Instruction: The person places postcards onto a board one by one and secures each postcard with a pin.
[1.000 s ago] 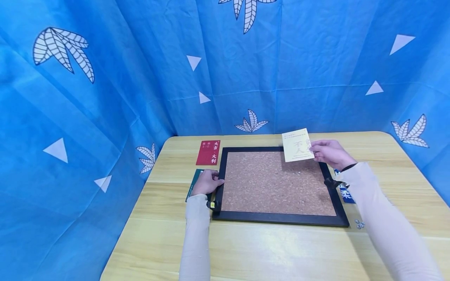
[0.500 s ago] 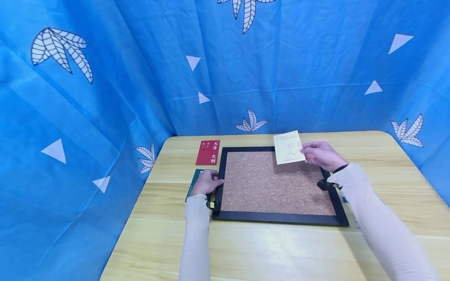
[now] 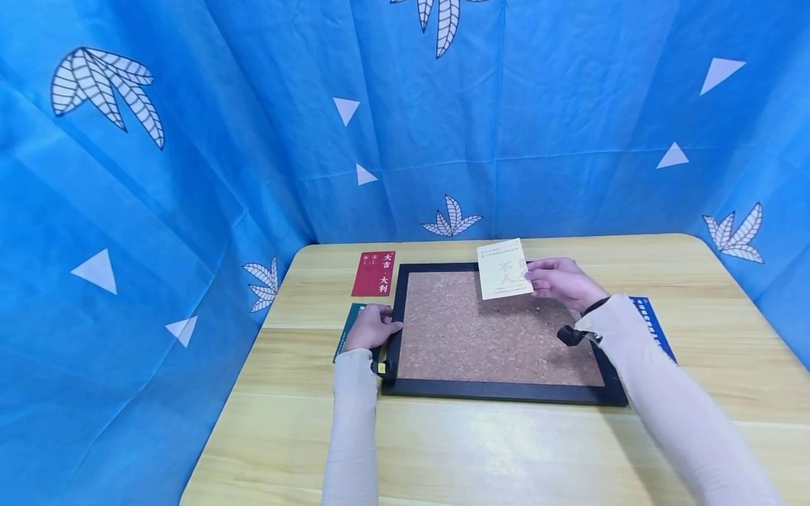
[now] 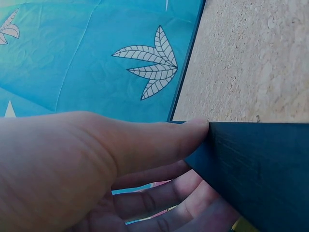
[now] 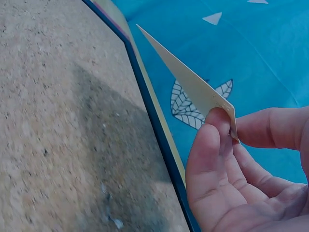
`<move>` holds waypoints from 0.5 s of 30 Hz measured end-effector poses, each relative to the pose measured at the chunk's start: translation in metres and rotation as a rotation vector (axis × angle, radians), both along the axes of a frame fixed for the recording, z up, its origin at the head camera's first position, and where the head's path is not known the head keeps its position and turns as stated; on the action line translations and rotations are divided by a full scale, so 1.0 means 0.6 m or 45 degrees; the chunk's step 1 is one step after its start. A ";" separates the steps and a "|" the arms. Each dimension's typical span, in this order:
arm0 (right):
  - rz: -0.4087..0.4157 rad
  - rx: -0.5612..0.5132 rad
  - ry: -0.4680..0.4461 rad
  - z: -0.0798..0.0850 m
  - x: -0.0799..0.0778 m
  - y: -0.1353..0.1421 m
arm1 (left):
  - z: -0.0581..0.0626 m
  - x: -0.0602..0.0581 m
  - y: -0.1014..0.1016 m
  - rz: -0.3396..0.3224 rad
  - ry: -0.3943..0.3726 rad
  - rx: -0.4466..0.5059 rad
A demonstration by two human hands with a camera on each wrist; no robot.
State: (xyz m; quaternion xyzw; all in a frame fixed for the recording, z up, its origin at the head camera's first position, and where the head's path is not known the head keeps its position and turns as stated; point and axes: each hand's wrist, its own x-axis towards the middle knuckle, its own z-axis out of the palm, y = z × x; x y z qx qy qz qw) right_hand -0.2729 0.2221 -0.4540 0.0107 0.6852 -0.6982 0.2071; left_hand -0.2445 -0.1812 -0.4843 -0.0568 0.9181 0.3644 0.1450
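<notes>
A cork board [image 3: 468, 337] with a black frame lies on the table. My left hand [image 3: 370, 328] grips its left edge, the thumb on top of the frame and the fingers underneath in the left wrist view. My right hand [image 3: 563, 282] pinches a cream card [image 3: 503, 270] by its right edge, between thumb and fingers. The card is tilted and held above the board's far edge. Its shadow [image 5: 116, 130] falls on the cork in the right wrist view. Near that view's bottom, a small shiny bit [image 5: 117, 222] sits on the cork, too small to identify.
Left of the board lie a red card [image 3: 373, 274] and a green card [image 3: 350, 329], the latter partly covered by the left hand. A blue card [image 3: 654, 329] lies at the right, partly behind the right sleeve. A blue curtain [image 3: 405, 126] hangs behind the table [image 3: 278, 422].
My right hand has carried the cream card leftward along the board's far edge. The small clear pieces at the right are now hidden behind the sleeve. My left hand stays in place.
</notes>
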 end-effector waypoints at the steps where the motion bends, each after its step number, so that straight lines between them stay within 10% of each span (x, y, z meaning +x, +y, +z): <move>1: 0.009 0.002 0.002 -0.001 0.000 -0.003 | 0.001 0.000 0.000 0.002 0.000 0.000; 15: 0.063 0.036 -0.007 -0.006 0.001 -0.045 | 0.000 0.000 0.003 0.013 0.003 -0.018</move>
